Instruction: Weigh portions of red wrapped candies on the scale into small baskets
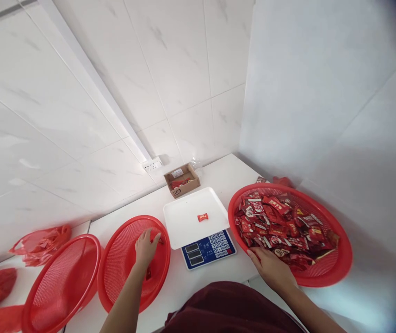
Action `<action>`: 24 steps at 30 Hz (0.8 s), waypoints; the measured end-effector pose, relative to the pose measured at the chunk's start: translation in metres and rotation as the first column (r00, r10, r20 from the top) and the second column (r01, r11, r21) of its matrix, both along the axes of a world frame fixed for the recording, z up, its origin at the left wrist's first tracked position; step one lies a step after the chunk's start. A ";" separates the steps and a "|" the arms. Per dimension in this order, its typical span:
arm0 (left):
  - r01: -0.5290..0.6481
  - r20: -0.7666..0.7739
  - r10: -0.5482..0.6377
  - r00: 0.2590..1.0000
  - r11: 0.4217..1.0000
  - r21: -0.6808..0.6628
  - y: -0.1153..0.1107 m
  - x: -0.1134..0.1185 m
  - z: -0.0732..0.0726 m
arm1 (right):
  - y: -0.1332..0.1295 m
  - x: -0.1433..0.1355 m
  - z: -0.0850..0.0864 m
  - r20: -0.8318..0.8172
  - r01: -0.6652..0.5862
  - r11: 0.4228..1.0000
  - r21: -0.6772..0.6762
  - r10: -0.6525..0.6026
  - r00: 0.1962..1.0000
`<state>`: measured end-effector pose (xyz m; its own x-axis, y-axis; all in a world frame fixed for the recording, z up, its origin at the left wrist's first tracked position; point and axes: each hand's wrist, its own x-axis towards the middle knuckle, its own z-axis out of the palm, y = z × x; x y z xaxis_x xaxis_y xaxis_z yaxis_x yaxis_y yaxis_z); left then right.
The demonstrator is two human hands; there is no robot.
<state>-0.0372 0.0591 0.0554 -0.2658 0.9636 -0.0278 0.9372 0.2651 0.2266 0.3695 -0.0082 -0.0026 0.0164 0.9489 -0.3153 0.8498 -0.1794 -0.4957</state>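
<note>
Reaching into a sparsely filled red basket with the left hand.
Its grip stood loosely spread near a few wrapped sweets, seemingly a picking or placing step; picking would have called for closing it. The right hand touched the rim of a heaped basket, its closure hidden from me. One glossy red packet, pale-lettered, lay on the scale's pan.

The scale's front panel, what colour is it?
The front panel is mostly blue, with white number keys. It shows in the head view.
</note>
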 end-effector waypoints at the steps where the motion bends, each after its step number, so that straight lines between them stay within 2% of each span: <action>1: 0.038 0.003 -0.038 0.999 0.998 0.044 0.003 0.010 -0.004 | 0.000 0.000 0.000 0.001 -0.002 1.000 -0.002 0.002 1.000; 3: 0.153 0.015 -0.155 0.988 0.981 0.120 0.013 0.037 -0.012 | 0.000 -0.001 0.000 0.003 -0.003 1.000 0.004 0.003 1.000; 5: 0.327 0.042 -0.333 0.942 0.939 0.110 0.025 0.071 -0.021 | 0.000 -0.002 0.001 0.008 0.003 1.000 0.016 -0.003 1.000; 8: 0.588 0.080 -0.585 0.807 0.809 -0.004 0.044 0.123 -0.033 | 0.000 -0.004 0.007 0.015 0.014 1.000 0.016 -0.014 1.000; 10: 0.664 0.099 -0.656 0.748 0.743 -0.087 0.055 0.150 -0.039 | -0.001 -0.005 0.012 0.021 0.020 1.000 0.011 -0.020 1.000; 13: 0.674 0.111 -0.665 0.739 0.725 -0.142 0.069 0.171 -0.043 | 0.000 -0.004 0.015 0.002 0.029 1.000 0.000 -0.029 1.000; 15: 0.660 0.110 -0.651 0.751 0.740 -0.127 0.075 0.171 -0.042 | 0.001 -0.001 0.013 -0.044 0.040 0.999 -0.019 -0.040 0.998; 18: 0.617 0.102 -0.609 0.787 0.783 -0.081 0.076 0.158 -0.034 | 0.007 0.006 0.003 -0.146 0.072 0.997 -0.037 -0.076 0.986; 21: 0.542 0.088 -0.539 0.838 0.840 -0.010 0.065 0.133 -0.021 | 0.019 0.015 -0.011 -0.181 0.124 0.991 -0.051 -0.131 0.975; 24: 0.425 0.070 -0.429 0.900 0.903 0.064 0.045 0.097 -0.008 | 0.033 0.022 -0.024 -0.164 0.149 0.987 -0.068 -0.158 0.974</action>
